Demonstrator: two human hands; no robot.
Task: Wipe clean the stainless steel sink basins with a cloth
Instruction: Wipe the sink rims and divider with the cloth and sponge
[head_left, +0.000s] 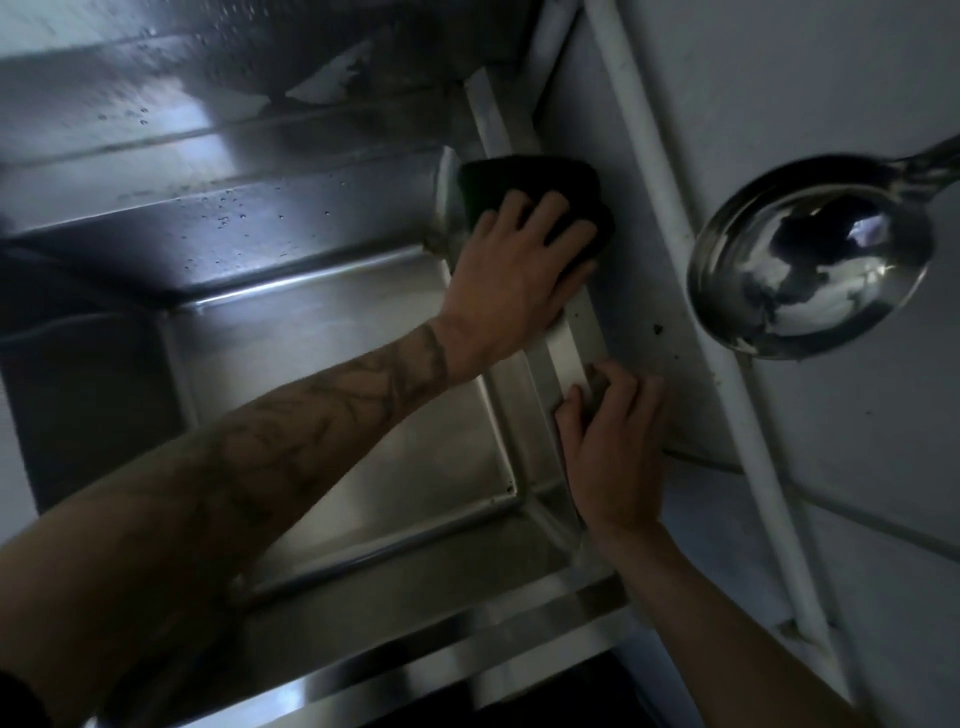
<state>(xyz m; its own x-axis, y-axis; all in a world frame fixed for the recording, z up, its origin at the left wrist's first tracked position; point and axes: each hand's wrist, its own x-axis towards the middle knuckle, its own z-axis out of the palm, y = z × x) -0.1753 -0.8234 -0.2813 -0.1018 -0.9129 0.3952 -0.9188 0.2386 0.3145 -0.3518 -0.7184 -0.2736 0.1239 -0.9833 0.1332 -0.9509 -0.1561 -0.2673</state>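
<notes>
1. The stainless steel sink basin (415, 493) fills the left and middle of the view. Its left part lies in deep shadow, and the near rim is cut off by the bottom edge.
2. The left forearm (291, 436), marked with dark tattoo lines, crosses the basin from the near left and hides much of its floor.
3. A white pipe (654, 171) runs along the wall on the right, from far to near, just beside the sink's right rim (566, 343).
4. A metal ladle (810, 260) hangs to the right of the pipe. Its bowl faces the camera and its handle is cut off at the right edge.
5. The dark cloth (530, 182) lies on the far right corner of the sink, over the rim. Its near part is hidden under the fingers.
6. The left hand (514, 275) lies flat on the cloth with its fingers spread, pressing it down.
7. The right hand (613, 452) sits on the right rim, nearer than the left one, with its fingers bent. The blur makes it hard to tell whether they grip the edge or only rest there.
8. Water droplets (228, 208) dot the far wall of the basin.
9. Small dark specks (657, 328) sit between the rim and the pipe.
</notes>
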